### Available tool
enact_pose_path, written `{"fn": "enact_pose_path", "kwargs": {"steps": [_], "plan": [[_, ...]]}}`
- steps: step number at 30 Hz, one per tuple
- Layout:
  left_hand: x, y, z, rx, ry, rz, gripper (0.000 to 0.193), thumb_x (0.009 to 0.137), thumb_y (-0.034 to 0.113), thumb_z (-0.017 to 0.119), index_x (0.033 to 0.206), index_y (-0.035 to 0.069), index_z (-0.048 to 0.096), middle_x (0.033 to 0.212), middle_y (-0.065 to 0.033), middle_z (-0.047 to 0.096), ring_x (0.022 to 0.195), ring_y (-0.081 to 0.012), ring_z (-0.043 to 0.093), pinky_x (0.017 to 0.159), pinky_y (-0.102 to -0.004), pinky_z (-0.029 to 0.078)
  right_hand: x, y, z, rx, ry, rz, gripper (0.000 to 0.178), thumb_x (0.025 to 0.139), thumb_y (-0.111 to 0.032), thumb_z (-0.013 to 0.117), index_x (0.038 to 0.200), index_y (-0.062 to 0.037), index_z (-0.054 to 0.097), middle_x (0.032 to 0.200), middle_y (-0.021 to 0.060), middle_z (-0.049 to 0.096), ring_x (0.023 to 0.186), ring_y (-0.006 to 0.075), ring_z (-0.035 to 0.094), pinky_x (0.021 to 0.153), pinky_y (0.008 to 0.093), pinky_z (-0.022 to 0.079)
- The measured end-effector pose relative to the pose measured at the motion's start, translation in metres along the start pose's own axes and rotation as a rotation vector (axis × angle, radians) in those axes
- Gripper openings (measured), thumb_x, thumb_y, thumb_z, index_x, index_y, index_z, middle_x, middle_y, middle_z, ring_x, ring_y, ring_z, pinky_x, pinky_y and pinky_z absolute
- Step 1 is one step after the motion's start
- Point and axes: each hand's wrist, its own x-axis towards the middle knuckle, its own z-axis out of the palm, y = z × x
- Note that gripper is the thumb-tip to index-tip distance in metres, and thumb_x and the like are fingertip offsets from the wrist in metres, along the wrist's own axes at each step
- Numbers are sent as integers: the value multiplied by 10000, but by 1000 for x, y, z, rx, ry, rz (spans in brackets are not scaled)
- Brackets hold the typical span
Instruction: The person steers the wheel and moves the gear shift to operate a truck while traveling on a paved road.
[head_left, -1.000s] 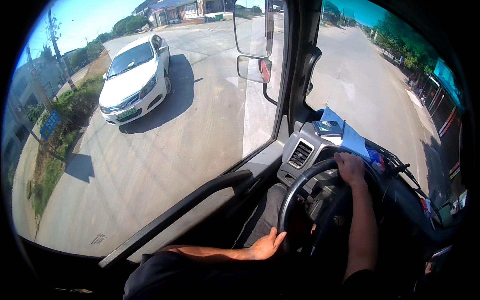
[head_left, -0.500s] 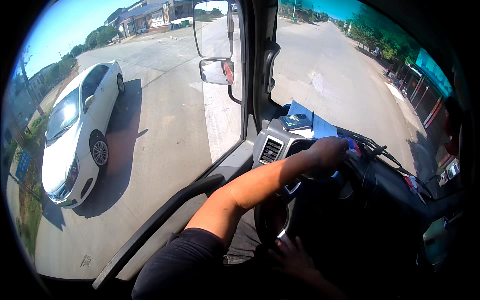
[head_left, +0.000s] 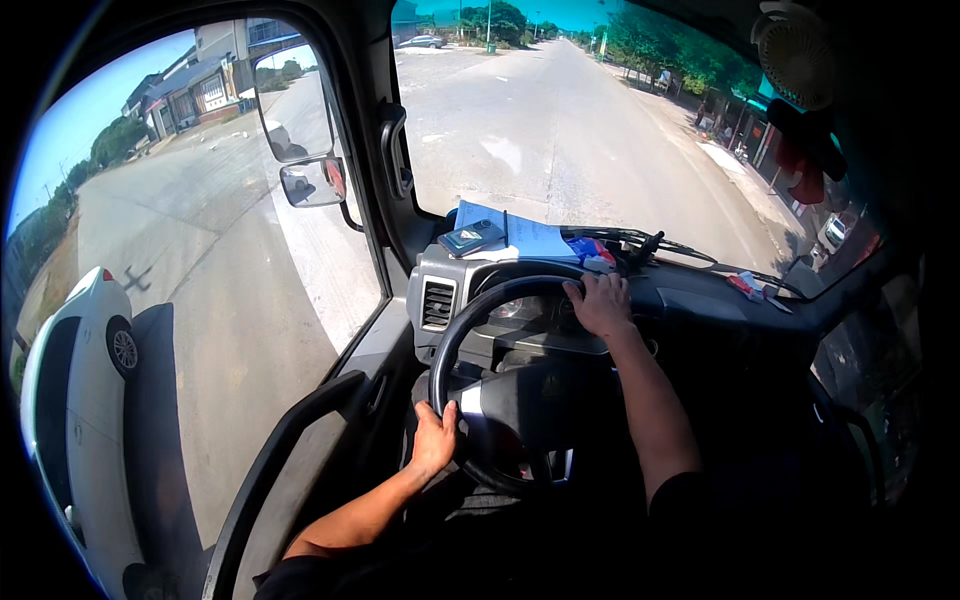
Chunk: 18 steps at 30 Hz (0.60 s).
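Observation:
The black steering wheel [head_left: 447, 352] stands before me, its lower right part lost in shadow. My left hand [head_left: 434, 441] is closed around the rim at its lower left, thumb lying on the inner side. On the rim's upper right lies my right hand [head_left: 603, 303], its fingers bent over the top. Behind the wheel, the instrument panel [head_left: 508, 308] shows only in part. Left of it is an air vent [head_left: 438, 303]. On the dashboard, a dark phone [head_left: 470, 237] rests on papers [head_left: 532, 236], beside a blue and red packet [head_left: 592, 250].
Outside the left window a white car [head_left: 60, 400] stands close alongside. Side mirrors [head_left: 295, 110] hang beyond the window frame. The road [head_left: 560, 130] runs ahead between trees and buildings. A small fan [head_left: 795, 62] is at the upper right, and another red and white packet [head_left: 748, 285] lies on the dashboard's right.
My left hand has come from the wheel's top right to its left side. My right hand has risen from low to the top. The white car has slid backward and the view has turned right.

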Motion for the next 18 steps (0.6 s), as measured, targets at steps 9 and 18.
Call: {"fn": "enact_pose_path", "kwargs": {"steps": [9, 18], "plan": [[-66, 60, -27, 117, -1339, 427, 508, 1045, 469, 585, 1271, 14, 593, 1167, -184, 713, 1109, -323, 683, 943, -395, 535, -49, -216, 60, 201, 283, -721, 676, 1008, -605, 491, 1055, 29, 722, 1104, 181, 662, 1250, 343, 524, 1232, 548, 229], [104, 175, -59, -48, -201, 1010, 255, 975, 239, 697, 1095, 14, 675, 1037, -179, 706, 985, -334, 695, 848, -415, 556, -278, -173, 36, 101, -239, -1168, 610, 1001, -539, 536, 1337, -44, 653, 1513, 62, 545, 1490, 233, 383, 1235, 521, 265]]}}
